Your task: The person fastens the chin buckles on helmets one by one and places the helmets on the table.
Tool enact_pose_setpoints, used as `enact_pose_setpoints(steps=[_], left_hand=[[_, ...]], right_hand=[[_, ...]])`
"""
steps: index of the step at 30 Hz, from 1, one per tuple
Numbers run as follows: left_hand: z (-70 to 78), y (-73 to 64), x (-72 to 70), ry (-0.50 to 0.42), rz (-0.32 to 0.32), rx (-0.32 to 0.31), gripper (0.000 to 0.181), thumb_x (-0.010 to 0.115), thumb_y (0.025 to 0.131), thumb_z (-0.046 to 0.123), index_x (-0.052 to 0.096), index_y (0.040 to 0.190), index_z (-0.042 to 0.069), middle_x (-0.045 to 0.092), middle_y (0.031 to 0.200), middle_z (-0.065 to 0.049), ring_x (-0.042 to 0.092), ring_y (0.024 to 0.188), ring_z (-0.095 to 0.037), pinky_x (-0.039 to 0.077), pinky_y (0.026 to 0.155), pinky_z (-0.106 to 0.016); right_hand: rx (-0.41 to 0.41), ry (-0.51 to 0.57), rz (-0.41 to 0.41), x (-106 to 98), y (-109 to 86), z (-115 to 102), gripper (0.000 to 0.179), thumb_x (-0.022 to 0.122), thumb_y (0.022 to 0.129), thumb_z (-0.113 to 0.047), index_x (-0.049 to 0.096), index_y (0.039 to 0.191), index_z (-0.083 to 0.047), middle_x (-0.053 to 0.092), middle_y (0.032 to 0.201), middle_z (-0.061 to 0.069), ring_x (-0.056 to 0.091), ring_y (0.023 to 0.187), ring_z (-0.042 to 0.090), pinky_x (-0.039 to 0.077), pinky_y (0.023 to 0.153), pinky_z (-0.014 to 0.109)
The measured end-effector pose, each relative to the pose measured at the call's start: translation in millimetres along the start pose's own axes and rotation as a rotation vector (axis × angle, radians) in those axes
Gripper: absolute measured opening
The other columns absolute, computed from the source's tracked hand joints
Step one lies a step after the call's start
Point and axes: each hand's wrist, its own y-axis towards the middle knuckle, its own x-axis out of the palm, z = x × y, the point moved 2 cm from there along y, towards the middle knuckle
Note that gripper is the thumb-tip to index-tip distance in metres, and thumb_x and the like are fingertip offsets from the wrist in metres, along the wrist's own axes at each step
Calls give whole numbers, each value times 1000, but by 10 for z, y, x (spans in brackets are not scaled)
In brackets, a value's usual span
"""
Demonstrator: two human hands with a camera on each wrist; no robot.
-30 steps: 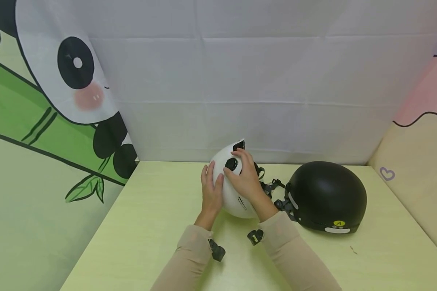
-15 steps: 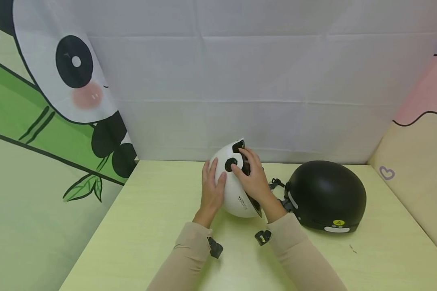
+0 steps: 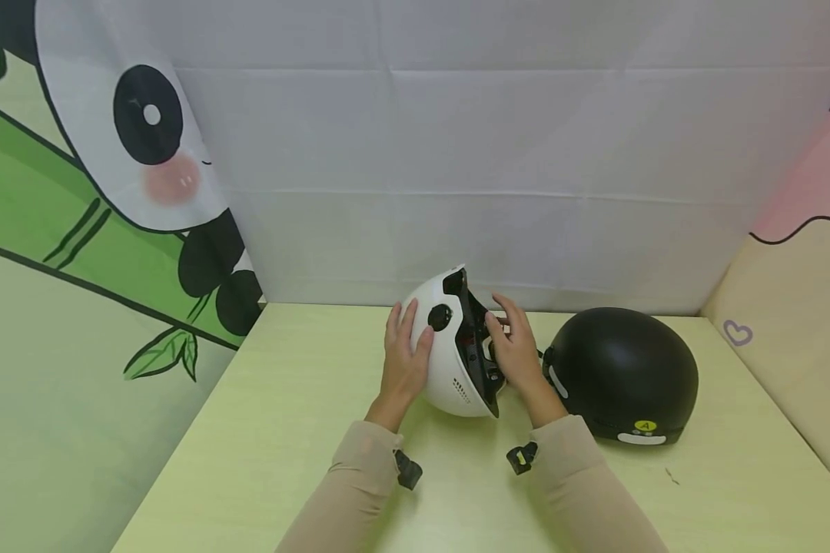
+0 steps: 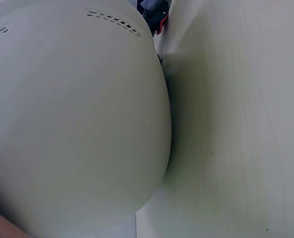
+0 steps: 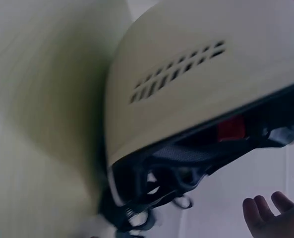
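Observation:
A white helmet (image 3: 449, 369) with a round black knob on its side stands tilted on the table, its dark opening facing right. My left hand (image 3: 404, 369) lies against its crown from the left, fingers extended and spread over the shell. In the left wrist view the smooth shell (image 4: 82, 114) fills much of the picture. My right hand (image 3: 519, 353) is off the shell, beside the opening near the black straps. Seen from the right wrist, its fingers (image 5: 280, 201) are spread with nothing visible held, apart from the helmet's rim, lining and straps (image 5: 142, 215).
A black helmet (image 3: 622, 369) with a yellow round sticker sits just right of my right hand. The pale table (image 3: 283, 430) meets a white cloth backdrop (image 3: 484, 153) behind the helmets. Printed cloth (image 3: 97, 322) stands along the left side.
My right hand has left the side of the white helmet and moved right, to the front of its opening, baring the knob and the dark inside. The left hand has stayed on the shell.

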Motion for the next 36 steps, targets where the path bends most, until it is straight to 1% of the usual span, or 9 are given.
enact_pose_setpoints(steps=[6,11,15,19,22,24,30,34,36], left_hand=[[6,-13,-16,10,-4,13,60,44,98,41,35,153,18,16,159,-10,18,142,-38,25,104,-64],[37,-15,-24,24,-9,37,61,46,97,42,37,152,17,19,158,-13,19,141,-38,26,104,-63],[93,-2,-32,59,-27,52,63,46,96,46,37,152,19,21,158,-12,14,143,-39,22,105,-64],[151,15,-44,100,-54,46,65,44,95,51,36,153,22,21,159,-7,9,144,-38,17,105,-66],[176,22,-47,129,-63,41,67,43,94,55,35,153,22,21,159,-6,9,144,-38,16,106,-66],[188,27,-45,155,-64,49,69,43,93,57,37,152,22,22,159,-5,10,144,-39,16,106,-65],[259,48,-40,231,-75,97,77,42,89,66,38,151,20,25,157,-9,14,142,-44,11,108,-64],[311,50,-59,274,-98,102,86,36,86,75,37,152,20,25,157,-10,15,142,-44,12,106,-67],[318,47,-71,284,-110,96,87,38,85,76,37,152,20,26,156,-11,15,142,-43,12,106,-67]], right_hand=[[91,-31,-28,-17,-37,253,50,46,105,-28,36,150,-10,29,152,17,39,126,42,37,98,55],[176,-57,-41,8,-73,436,54,47,104,-29,32,152,-10,26,154,19,37,128,45,36,100,55],[217,-93,-49,24,-93,552,57,50,102,-28,31,152,-9,25,154,21,39,128,47,34,101,57],[251,-146,-70,42,-115,652,59,50,102,-30,29,152,-8,24,154,22,31,132,49,24,103,63],[273,-170,-94,62,-133,711,62,50,101,-32,27,153,-7,22,155,22,22,135,53,20,103,67],[288,-174,-109,75,-141,741,64,52,101,-33,26,153,-7,20,156,21,21,135,53,20,102,68],[315,-183,-154,117,-129,797,71,56,99,-34,21,155,-9,16,156,23,25,136,49,24,104,64],[324,-188,-169,137,-129,812,75,58,97,-35,19,156,-10,16,156,24,25,137,48,24,105,63],[329,-184,-170,145,-132,818,77,60,96,-34,18,156,-9,16,156,25,25,137,48,24,105,62]])
